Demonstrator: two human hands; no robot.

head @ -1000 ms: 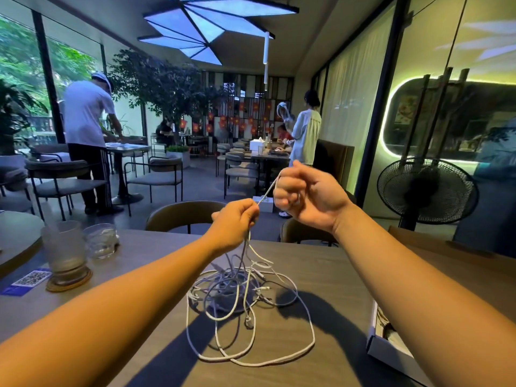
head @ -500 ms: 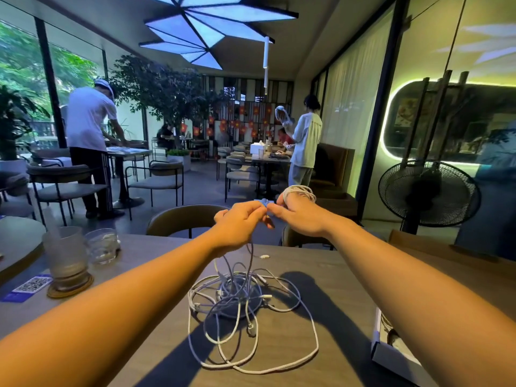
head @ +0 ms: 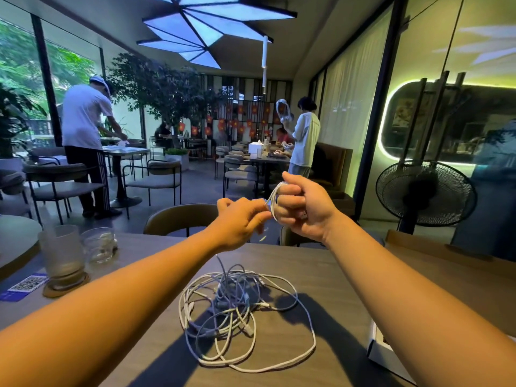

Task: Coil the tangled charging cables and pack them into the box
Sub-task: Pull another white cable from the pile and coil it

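Observation:
A tangled pile of white charging cables (head: 240, 308) lies on the wooden table (head: 329, 277) in front of me. Both hands are raised above its far edge. My right hand (head: 300, 209) is curled in a fist with a white cable (head: 272, 199) looped around its fingers. My left hand (head: 241, 219) pinches the same cable right beside the right fist. A thin strand (head: 220, 265) rises from the pile towards my left hand. The white box (head: 377, 349) sits at the table's right edge, mostly hidden behind my right forearm.
A frosted glass on a coaster (head: 61, 255) and a smaller clear glass (head: 99, 245) stand at the left, next to a blue QR card (head: 23, 286). A chair back (head: 178, 219) faces me across the table. A black standing fan (head: 425, 192) is at the right.
My hands first came together, the cable going round my right fingers. The right hand has since turned into a fist with the loops on it, and the hanging cable has been drawn up.

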